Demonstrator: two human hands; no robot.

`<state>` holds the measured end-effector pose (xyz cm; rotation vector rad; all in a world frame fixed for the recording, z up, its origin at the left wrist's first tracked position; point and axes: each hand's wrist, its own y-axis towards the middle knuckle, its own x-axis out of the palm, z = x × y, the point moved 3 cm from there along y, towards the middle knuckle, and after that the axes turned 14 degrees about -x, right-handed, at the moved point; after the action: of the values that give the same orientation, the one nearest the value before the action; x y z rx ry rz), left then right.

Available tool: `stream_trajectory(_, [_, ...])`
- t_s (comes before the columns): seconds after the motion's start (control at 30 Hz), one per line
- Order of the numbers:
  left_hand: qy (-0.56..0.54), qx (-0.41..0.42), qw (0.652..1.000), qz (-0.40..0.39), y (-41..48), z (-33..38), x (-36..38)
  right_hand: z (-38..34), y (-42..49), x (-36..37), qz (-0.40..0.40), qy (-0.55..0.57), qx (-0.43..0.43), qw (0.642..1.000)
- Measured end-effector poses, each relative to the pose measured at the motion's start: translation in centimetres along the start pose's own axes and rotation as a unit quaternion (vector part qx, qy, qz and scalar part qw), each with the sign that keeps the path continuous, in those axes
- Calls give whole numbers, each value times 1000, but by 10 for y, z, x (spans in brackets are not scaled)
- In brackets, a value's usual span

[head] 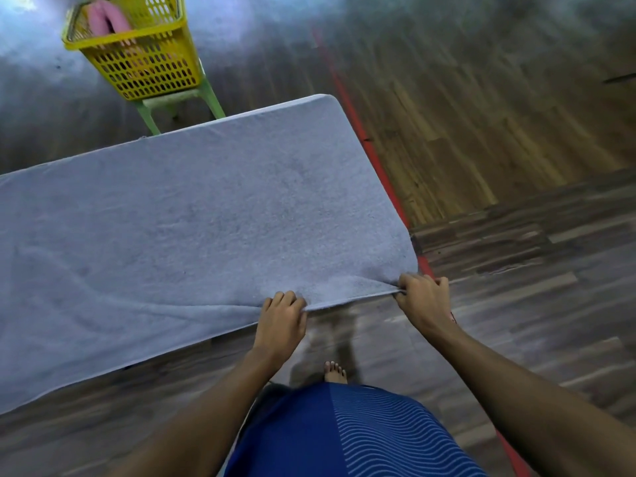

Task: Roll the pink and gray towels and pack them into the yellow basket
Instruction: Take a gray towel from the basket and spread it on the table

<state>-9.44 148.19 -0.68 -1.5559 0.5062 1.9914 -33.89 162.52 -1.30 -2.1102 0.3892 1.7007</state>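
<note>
Gray towel in left hand, right hand

The gray towel runs off the left edge and covers whatever it lies on — that support cannot be told. The yellow basket is cut by the top edge, its pink towel partly behind the mesh wall, and the green stool beneath is half hidden by the gray towel's far edge. The floor beyond is blurred.
</note>
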Motion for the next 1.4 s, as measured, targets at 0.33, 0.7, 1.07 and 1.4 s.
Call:
stream_trajectory(0.33, [-15,-5,1000,-16,0,0,0,-3,-7,11,31,154,158,975])
stream_trajectory(0.7, [-27,-32,999,-16,8,-38,-10,-66,17,4,-23,149,76,986])
stream_trajectory(1.07, [-48,-228,970,68,-58,-228,-89,-326,64,14,-79,268,-125,952])
stream_trajectory(1.4, [-64,-457,877,139,-253,-456,-168,-649,8,65,-217,257,-332,881])
